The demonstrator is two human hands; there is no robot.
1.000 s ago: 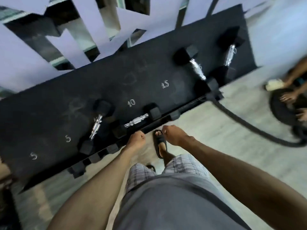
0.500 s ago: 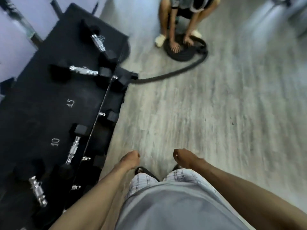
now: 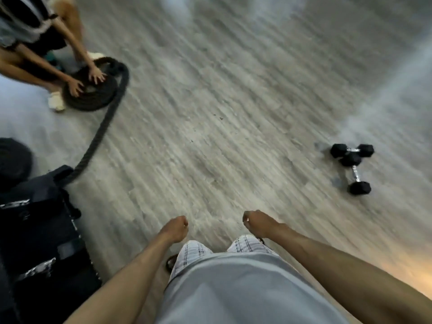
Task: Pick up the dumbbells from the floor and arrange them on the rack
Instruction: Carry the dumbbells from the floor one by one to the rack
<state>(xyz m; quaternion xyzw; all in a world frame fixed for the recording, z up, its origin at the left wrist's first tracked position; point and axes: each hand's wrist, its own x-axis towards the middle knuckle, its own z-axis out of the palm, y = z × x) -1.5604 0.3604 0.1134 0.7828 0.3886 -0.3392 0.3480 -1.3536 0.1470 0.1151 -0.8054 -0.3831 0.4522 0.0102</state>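
Two black hex dumbbells with chrome handles lie on the grey wood floor at the right: one (image 3: 355, 174) points toward me, the other (image 3: 352, 151) lies crosswise behind it, touching it. The black rack (image 3: 42, 230) fills the lower left corner, blurred, with chrome handles showing on it. My left hand (image 3: 175, 229) and my right hand (image 3: 258, 222) hang in front of my shorts, both curled into loose fists with nothing in them. The dumbbells are well to the right of my right hand.
A crouching person (image 3: 35, 36) at the upper left presses both hands on a coiled black battle rope (image 3: 91, 90), whose tail (image 3: 98, 139) runs down to the rack's corner. A round black object (image 3: 14, 162) sits left of the rack.
My view has swung right, away from the rack, which slid to the lower left. The two dumbbells on the floor came into sight. My hands stayed curled and low.
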